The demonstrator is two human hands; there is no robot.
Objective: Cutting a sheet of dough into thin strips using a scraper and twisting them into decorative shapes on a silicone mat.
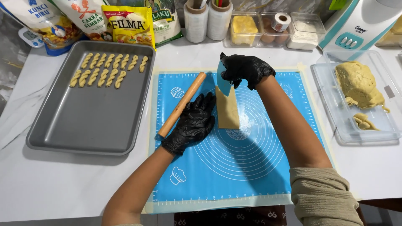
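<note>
Far left on the white bench (50,184): grey metal baking tray (90,125), holding two rows of small twisted dough pieces (109,67) in its upper part, the lower part bare. Behind the tray: several bagged baking goods (104,21) leaning against the wall, and a small digital scale (29,37) at the edge. Centre: blue silicone pastry mat (217,167) with printed circles and ruler edges, laid flat on the bench. Wooden rolling pin (181,104) lying diagonally across the mat's upper left, just beside the left hand. Left hand (193,123), black glove, forearm bare, palm down on the mat, fingers spread open and flat, fingertips touching the left edge of the dough strip (228,109). Dough strip: pale yellow, rectangular, lying flat near the mat's centre with a dusting of flour at its lower end. Right hand (243,69), black glove, arm reaching in from lower right with sleeve pushed up above the elbow, wrist bent down, fingers closed around a light blue plastic scraper (223,81), whose lower edge meets the strip's top end. Back centre: two rolls of film (207,19), three clear lidded tubs (276,27). Right: clear plastic tray (335,104) holding a large lump of dough (358,83) and small offcuts (362,121). Far right, rear: a white and teal appliance (356,25).
</note>
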